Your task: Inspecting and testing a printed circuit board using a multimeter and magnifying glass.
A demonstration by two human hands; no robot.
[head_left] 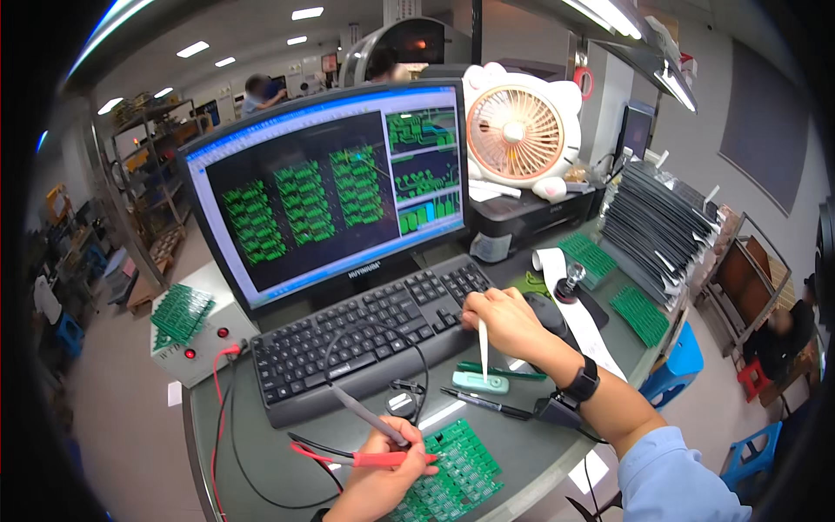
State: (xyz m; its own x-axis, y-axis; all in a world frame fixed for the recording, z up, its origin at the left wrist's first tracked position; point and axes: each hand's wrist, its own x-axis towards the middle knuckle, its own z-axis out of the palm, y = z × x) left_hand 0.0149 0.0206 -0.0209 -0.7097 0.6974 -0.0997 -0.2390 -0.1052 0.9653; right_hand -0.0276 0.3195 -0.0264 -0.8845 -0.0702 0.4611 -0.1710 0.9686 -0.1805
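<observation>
My left hand (380, 481) is closed round a red test probe (379, 458) and a grey pen-shaped tool (364, 411). The probe's front end lies over the upper left part of a green circuit board panel (467, 465). At the keyboard's right end, my right hand (509, 324) pinches a slim white stick (484, 350). The stick points down and its lower end meets a pale green oblong thing (480, 383); whether they are joined, I cannot tell. A black pen (487, 404) lies just nearer than that.
A black keyboard (357, 335) sits before a monitor (322, 187) showing a board layout. More circuit boards lie on a white box (181, 313) and at the right (639, 315). A fan (515, 130), stacked black trays (654, 228) and a paper strip (587, 326) stand about. Probe leads (228, 418) loop across the left.
</observation>
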